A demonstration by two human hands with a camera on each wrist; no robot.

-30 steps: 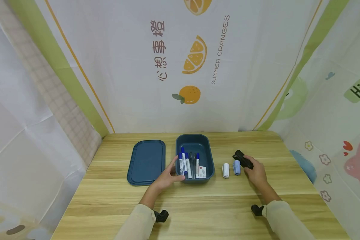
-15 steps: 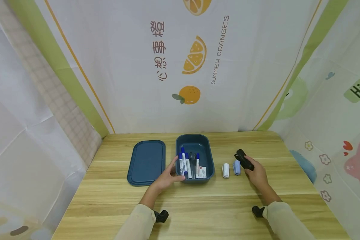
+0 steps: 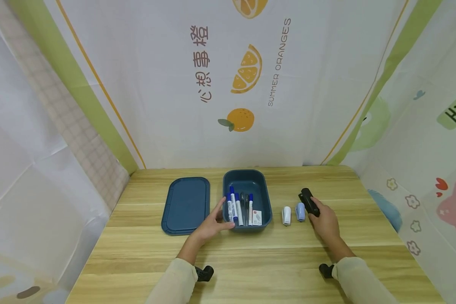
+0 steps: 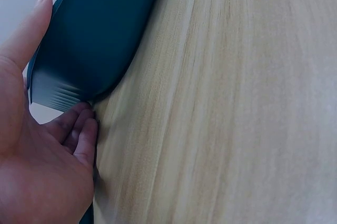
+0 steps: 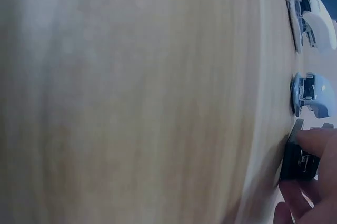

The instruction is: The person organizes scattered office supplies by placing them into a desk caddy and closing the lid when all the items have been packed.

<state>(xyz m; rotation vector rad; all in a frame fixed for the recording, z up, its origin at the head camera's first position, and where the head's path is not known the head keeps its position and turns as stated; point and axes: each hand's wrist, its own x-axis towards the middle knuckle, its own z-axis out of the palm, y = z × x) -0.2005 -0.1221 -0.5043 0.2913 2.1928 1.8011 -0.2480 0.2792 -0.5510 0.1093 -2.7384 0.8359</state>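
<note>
In the head view, a dark blue box (image 3: 266, 198) stands mid-table, with blue-capped markers (image 3: 238, 210), dark pens (image 3: 245, 204) and a small white packet (image 3: 257, 218) inside. My left hand (image 3: 211, 227) touches its near left corner, thumb and fingers spread around it. The left wrist view shows the thumb straight against the box wall (image 4: 100, 24). My right hand (image 3: 327, 221) grips a black stapler (image 3: 309, 202) by its near end, thumb on one side and fingers on the other. Just left of it stand a small light blue stapler (image 3: 300, 212) and a white one (image 3: 286, 215).
A flat dark blue lid (image 3: 186, 205) lies left of the box on the wooden table (image 3: 266, 270). Printed curtains (image 3: 167, 139) hang behind the table and along both sides.
The black stapler has turned slightly clockwise in my right hand, its far end swinging right, away from the light blue stapler. My left hand and the box have stayed put.
</note>
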